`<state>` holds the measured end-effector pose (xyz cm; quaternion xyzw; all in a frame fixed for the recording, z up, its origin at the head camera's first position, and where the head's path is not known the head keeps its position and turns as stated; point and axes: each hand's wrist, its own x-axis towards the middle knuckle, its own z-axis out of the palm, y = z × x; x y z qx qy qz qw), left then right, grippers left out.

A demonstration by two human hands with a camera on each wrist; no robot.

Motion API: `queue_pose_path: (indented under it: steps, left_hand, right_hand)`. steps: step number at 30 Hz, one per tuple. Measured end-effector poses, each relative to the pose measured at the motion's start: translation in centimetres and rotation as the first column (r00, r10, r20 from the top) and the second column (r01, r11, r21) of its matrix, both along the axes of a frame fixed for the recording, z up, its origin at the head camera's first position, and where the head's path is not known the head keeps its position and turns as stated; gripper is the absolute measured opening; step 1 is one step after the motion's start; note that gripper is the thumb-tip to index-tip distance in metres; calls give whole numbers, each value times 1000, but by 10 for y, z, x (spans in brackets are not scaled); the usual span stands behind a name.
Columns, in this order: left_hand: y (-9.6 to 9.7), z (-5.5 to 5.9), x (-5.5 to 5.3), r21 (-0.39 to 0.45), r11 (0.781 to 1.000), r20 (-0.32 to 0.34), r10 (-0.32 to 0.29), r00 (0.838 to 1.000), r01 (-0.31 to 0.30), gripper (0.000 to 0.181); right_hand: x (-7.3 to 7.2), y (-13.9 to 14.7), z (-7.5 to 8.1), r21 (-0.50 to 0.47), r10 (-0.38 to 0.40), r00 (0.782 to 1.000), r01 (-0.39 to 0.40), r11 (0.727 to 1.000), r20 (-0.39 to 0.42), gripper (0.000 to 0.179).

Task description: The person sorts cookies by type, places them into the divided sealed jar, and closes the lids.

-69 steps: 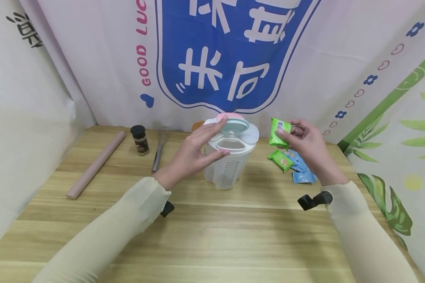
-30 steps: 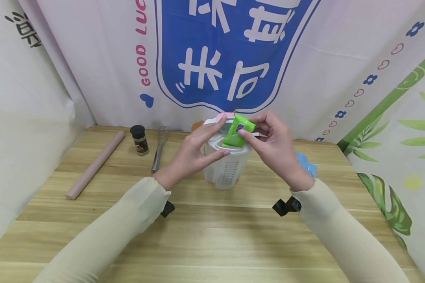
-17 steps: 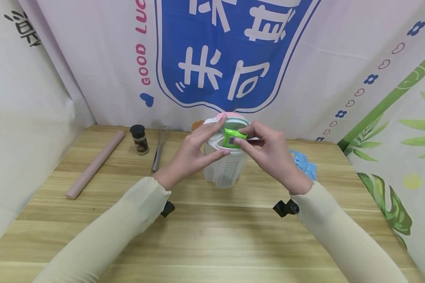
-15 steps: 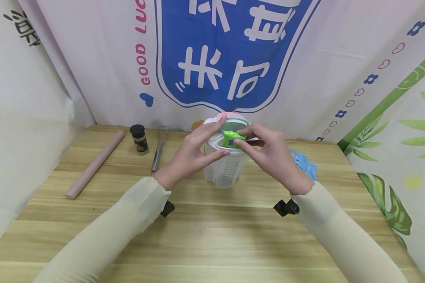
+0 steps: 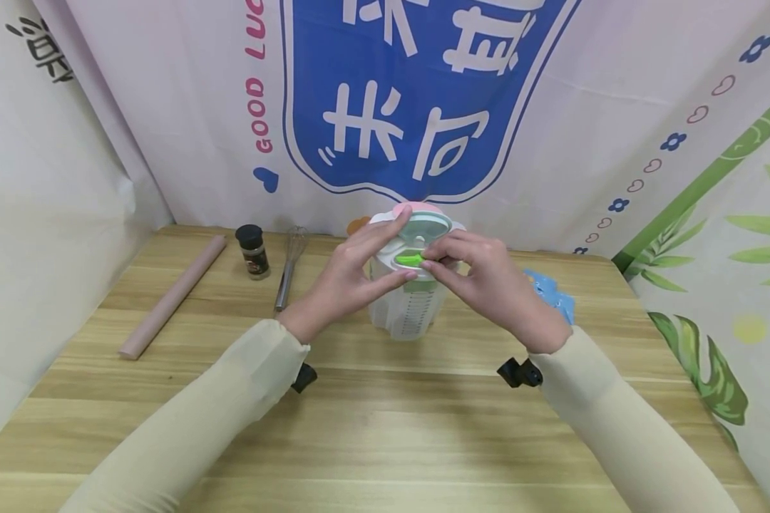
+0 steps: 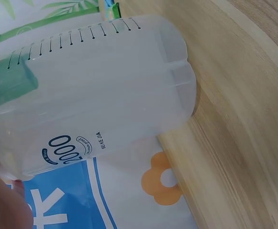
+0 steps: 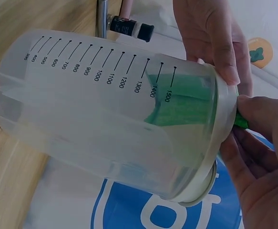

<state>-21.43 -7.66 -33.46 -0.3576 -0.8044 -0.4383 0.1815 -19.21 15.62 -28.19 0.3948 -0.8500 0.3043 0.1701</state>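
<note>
A tall translucent storage container (image 5: 411,317) stands upright, its pale green flap (image 5: 425,226) raised. My left hand (image 5: 349,278) holds the container's lid from the left, thumb at the front rim and fingers spread toward the flap. With thumb and fingertips, my right hand (image 5: 488,281) pinches the top end of a bright green packet (image 5: 411,260) at the lid's opening. In the right wrist view, most of the packet shows through the wall, inside the container near the 1400 and 1500 marks, with a green end (image 7: 242,120) sticking out between my fingers.
Blue packets (image 5: 552,294) lie on the table behind my right hand. To the left are a whisk (image 5: 287,274), a black-capped seasoning jar (image 5: 253,253) and a pink rolling pin (image 5: 175,299). A printed cloth (image 5: 552,142) hangs close behind the container.
My right hand has carried the green packet left from beside the container to the lid's opening and pushed it down until mostly inside. The left hand has stayed on the lid.
</note>
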Motion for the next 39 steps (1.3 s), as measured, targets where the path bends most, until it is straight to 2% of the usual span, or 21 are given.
queue_pose_path:
  steps: [11,25,30,33,36,39]
  left_hand:
    - [0,0,0,3,1000,-17,5,1000,-5,83]
    - [0,-1,-1,5,1000,-27,7,1000,-6,84]
    - [1,-1,-2,5,1000,-33,6,999,-5,84]
    - [2,-1,-2,4,1000,-25,11,1000,-11,85]
    - [2,0,-1,6,1000,-12,16,1000,-16,85]
    - [2,1,-1,10,1000,-4,21,1000,-20,85]
  right_hand:
    - [0,0,0,26,-16,999,15,1000,44,8]
    - [-1,3,-4,-17,19,1000,-19,1000,15,9]
    - [-3,10,-10,-126,36,998,-43,991,-58,12]
    - [-6,18,-12,-223,38,993,-62,973,-110,12]
    - [-8,27,-12,-338,15,993,-55,940,-118,11]
    - [-12,38,-14,-456,-31,997,-4,890,-69,7]
